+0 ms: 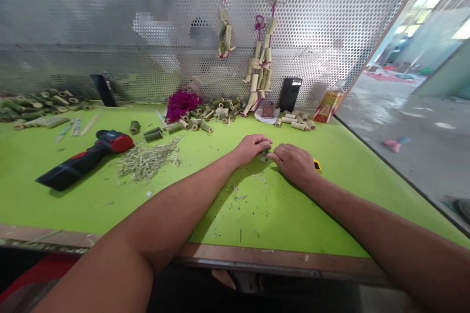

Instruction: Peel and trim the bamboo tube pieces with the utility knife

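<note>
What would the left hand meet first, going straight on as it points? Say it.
Past the small greenish piece it seems to hold, the left hand would likely meet the right hand first; depth there is unclear.

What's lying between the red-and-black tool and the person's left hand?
In the head view, a heap of shavings lies there, close to the tool; from it to the left hand is mostly green tabletop.

propped black phone (290, 94), labelled bottle (329, 103)
</note>
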The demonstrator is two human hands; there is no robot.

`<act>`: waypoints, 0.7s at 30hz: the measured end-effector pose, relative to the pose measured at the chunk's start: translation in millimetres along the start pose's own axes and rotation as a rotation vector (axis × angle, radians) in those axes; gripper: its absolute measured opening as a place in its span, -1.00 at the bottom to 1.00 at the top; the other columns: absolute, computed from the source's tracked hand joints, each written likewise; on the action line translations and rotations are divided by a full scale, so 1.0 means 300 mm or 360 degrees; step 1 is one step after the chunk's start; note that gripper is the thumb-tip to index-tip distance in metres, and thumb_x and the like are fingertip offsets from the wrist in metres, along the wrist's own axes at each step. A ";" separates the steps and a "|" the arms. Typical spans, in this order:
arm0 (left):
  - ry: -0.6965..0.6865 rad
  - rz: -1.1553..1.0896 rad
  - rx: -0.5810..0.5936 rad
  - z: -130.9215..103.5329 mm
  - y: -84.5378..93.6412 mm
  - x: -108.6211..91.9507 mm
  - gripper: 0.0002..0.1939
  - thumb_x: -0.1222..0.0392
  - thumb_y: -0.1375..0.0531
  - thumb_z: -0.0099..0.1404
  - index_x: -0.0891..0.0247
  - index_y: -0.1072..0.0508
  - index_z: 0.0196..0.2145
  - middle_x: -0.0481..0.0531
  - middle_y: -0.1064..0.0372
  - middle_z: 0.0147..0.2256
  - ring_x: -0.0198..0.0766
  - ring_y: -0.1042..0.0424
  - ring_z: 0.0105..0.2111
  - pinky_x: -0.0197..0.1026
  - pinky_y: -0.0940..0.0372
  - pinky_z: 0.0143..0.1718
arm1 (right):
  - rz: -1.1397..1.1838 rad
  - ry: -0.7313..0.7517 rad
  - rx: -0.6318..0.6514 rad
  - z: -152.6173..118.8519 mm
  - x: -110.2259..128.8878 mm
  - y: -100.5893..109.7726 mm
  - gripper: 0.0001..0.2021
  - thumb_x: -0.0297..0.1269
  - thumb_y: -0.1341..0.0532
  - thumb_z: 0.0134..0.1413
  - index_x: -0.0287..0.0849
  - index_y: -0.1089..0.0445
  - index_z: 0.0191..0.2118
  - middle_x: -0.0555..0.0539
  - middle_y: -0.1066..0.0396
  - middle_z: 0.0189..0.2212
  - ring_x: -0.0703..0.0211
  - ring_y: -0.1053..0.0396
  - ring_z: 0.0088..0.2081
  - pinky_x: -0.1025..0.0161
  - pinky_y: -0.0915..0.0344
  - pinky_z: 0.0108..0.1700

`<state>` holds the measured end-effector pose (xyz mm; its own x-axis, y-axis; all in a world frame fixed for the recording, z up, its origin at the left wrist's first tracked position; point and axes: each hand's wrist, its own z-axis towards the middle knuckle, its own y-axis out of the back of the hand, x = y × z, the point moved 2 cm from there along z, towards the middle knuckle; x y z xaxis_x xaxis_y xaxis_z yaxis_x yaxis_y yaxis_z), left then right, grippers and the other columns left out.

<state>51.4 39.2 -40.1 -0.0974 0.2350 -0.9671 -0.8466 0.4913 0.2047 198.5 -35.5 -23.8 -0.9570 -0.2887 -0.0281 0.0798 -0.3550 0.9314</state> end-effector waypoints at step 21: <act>-0.0019 0.0084 0.0065 0.005 0.006 -0.001 -0.61 0.05 -0.16 0.19 0.39 -0.51 -0.14 0.12 -0.49 -0.22 -0.32 -0.37 -0.32 -0.23 -0.25 -0.20 | -0.0070 0.0001 0.0025 0.000 0.001 -0.004 -0.61 -0.03 0.07 0.30 -0.14 -0.38 -0.31 -0.07 -0.45 -0.34 0.19 -0.34 -0.30 0.26 -0.05 -0.36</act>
<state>50.8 41.3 -39.1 -0.1347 0.2714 -0.9530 -0.8185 0.5116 0.2614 198.1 -35.2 -24.7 -0.9594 -0.2735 -0.0694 0.0332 -0.3536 0.9348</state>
